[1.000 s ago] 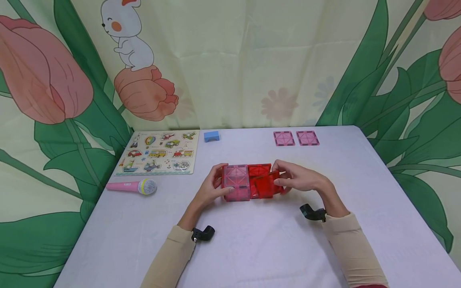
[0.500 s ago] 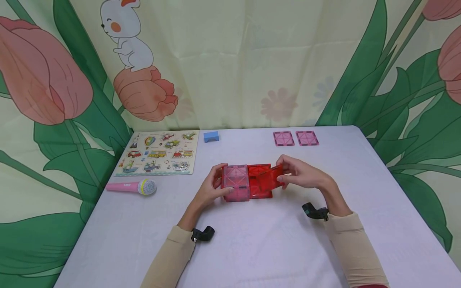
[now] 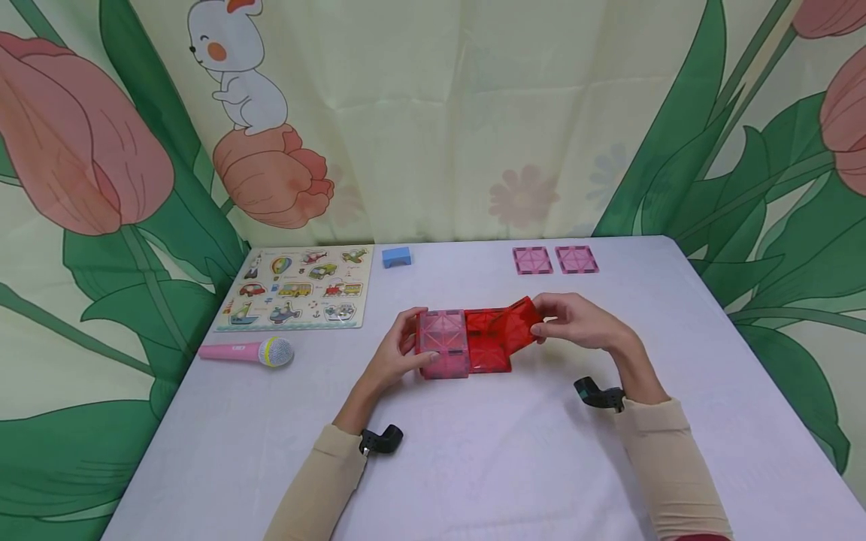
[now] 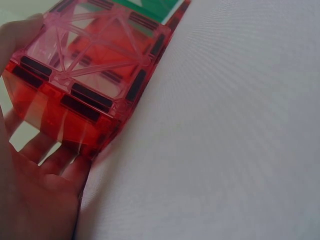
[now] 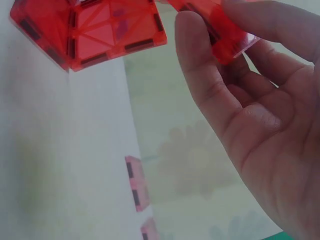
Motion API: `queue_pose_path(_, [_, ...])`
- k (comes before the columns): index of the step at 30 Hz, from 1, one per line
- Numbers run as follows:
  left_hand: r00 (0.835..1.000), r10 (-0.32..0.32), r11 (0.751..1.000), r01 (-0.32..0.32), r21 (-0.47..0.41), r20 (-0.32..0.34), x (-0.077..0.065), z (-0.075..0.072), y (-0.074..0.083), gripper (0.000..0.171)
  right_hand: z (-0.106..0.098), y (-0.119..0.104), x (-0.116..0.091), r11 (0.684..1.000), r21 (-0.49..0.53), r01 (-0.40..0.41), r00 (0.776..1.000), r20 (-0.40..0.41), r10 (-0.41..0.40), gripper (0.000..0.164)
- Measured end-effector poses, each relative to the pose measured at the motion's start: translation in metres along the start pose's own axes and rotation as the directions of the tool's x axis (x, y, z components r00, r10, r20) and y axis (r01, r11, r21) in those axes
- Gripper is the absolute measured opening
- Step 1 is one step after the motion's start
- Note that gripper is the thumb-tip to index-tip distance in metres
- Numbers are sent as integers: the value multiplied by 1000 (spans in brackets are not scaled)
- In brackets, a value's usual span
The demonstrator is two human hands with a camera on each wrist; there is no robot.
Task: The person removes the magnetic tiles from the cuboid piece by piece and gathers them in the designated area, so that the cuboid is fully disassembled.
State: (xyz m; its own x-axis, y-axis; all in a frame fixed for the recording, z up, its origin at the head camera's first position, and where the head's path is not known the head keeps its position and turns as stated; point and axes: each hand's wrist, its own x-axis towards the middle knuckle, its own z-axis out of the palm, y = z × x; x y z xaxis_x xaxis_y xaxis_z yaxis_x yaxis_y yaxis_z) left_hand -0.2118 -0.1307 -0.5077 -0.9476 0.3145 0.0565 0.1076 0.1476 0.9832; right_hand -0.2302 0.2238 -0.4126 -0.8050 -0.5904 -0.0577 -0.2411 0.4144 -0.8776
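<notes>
A block of magnetic tiles stands mid-table, with a pink tile (image 3: 443,330) on top of its left part and red tiles (image 4: 60,120) on its side. My left hand (image 3: 399,347) holds this left part, thumb at the front and fingers round the left side. Red tiles (image 3: 489,359) adjoin it on the right. Between thumb and fingers, my right hand (image 3: 575,321) pinches a tilted red tile (image 3: 519,324) over their right edge. In the right wrist view this held tile (image 5: 227,45) is partly hidden by the fingers; whether it touches the others I cannot tell.
Two pink tiles (image 3: 532,261) lie at the back right. A blue block (image 3: 396,257) stands at the back, beside a picture puzzle board (image 3: 298,289). In front of the board lies a pink toy microphone (image 3: 246,352). A printed curtain (image 3: 433,150) hangs behind the table.
My right hand has moved right and slightly up, swinging the red tile away from the block and tilting it. My left hand has stayed on the block.
</notes>
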Motion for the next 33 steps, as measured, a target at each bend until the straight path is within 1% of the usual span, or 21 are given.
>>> queue_pose_path(3, [1000, -1, 1000, 1, -2, 2, 0, 0, 0, 80, -3, 0, -2, 999, -31, -18, 999, -49, 16, 26])
queue_pose_path(6, [1000, -4, 1000, 4, -3, 2, 0, 0, 0, 80, -6, 0, -4, 998, -39, -51, 993, -111, 46, 29])
queue_pose_path(11, [1000, -4, 1000, 4, -1, 3, -1, 0, 1, 81, -11, 1, -7, 997, -26, -74, 979, -190, 67, 27])
queue_pose_path(15, [1000, 0, 1000, 0, 3, 5, -1, 0, 1, 82, -14, 5, -7, 998, -2, -56, 974, -222, 54, 26])
queue_pose_path(18, [1000, -1, 1000, 1, -6, 6, -1, 0, 0, 81, -16, 8, -7, 999, 36, -39, 971, -233, 46, 28])
queue_pose_path(22, [1000, -1, 1000, 1, -14, 6, 0, 0, 0, 80, -19, 13, -7, 995, 86, -43, 964, -259, 64, 33])
queue_pose_path(28, [1000, -9, 1000, 9, -2, 3, 0, 0, 0, 80, -21, 18, -7, 994, 95, -54, 942, -324, 82, 39])
queue_pose_path(33, [1000, -14, 1000, 14, 3, 0, 0, 0, -1, 79, -25, 22, -8, 994, 87, -64, 914, -396, 94, 49])
